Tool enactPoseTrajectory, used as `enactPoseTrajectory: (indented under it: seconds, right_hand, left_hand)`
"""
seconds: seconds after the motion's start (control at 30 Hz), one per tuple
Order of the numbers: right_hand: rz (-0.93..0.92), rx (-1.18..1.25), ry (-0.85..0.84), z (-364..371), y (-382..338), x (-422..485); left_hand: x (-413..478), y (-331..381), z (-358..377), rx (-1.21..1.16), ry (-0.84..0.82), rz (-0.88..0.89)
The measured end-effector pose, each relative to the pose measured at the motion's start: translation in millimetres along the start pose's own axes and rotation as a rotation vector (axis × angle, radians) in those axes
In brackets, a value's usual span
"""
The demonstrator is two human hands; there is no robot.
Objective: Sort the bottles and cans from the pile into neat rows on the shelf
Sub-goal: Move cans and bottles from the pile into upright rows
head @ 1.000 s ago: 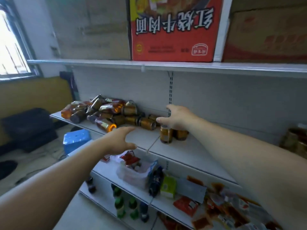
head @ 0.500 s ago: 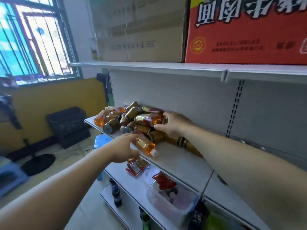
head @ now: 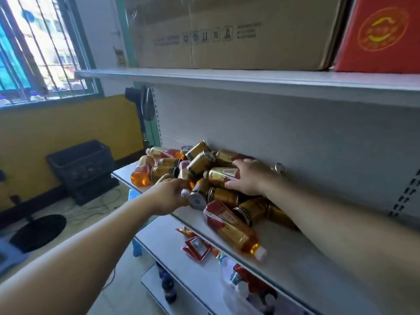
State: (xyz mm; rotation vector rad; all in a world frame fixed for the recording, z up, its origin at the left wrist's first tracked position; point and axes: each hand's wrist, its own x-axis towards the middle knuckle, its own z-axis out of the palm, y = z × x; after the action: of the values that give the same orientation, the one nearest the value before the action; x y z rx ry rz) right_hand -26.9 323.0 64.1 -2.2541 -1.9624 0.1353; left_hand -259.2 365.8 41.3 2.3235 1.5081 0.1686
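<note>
**Two hands in the pile: lifting one bottle clear**

Cans and tea bottles lie heaped in a pile (head: 200,163) on the middle shelf (head: 286,255), against its back panel. My right hand (head: 250,176) wraps a gold-labelled bottle (head: 221,175) on top of the heap, thumb beneath and fingers over. The bottle's long axis runs 9 to 3 o'clock, nearly level, with the narrow end at 9. My left hand (head: 168,197) sits at a white cap (head: 185,192), at 8 o'clock of that bottle; I cannot tell whether it grasps. I would lift straight up rather than drag, since neighbouring cans appear to lean close. Then I would turn the cap to 12 and stand the bottle on bare shelf toward 4 o'clock.
</note>
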Motion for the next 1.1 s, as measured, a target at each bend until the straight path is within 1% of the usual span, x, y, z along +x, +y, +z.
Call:
enactPoseTrajectory:
  seconds: [0.17, 0.33, 0.43, 0.57, 0.7, 0.8, 0.87, 0.97, 1.1]
  right_hand:
    - [0.128, -0.061, 0.016, 23.2, -16.2, 43.4]
    - [0.202, -0.205, -0.023, 39.7, -26.2, 62.5]
    - [0.215, -0.279, -0.069, 42.8, -29.0, 70.4]
    - [0.242, -0.313, -0.151, 44.1, -32.7, 85.7]
    - [0.219, -0.347, -0.189, 48.7, -28.4, 98.4]
    - [0.207, -0.347, -0.180, 52.9, -25.5, 105.1]
    - [0.206, -0.304, -0.149, 55.2, -22.2, 106.6]
    - [0.219, -0.229, -0.099, 56.9, -16.0, 103.5]
    - [0.249, -0.102, -0.027, 58.6, -8.0, 94.6]
  left_hand:
    - [77.2, -41.4, -8.1, 0.046, -0.041, 0.127]
    - [135.9, -52.6, -14.5, -0.009, -0.074, 0.250]
    - [165.2, -49.7, -9.0, -0.053, -0.060, 0.254]
    - [201.2, -45.6, 5.3, -0.087, -0.070, 0.268]
    - [220.4, -42.7, 15.4, -0.114, -0.053, 0.254]
    - [229.4, -43.2, 19.1, -0.028, -0.024, 0.261]
    - [231.1, -42.4, 21.5, 0.020, 0.000, 0.265]
    - [232.5, -42.5, 24.2, -0.019, 0.017, 0.253]
    - [234.5, -45.9, 23.4, -0.177, 0.048, 0.244]
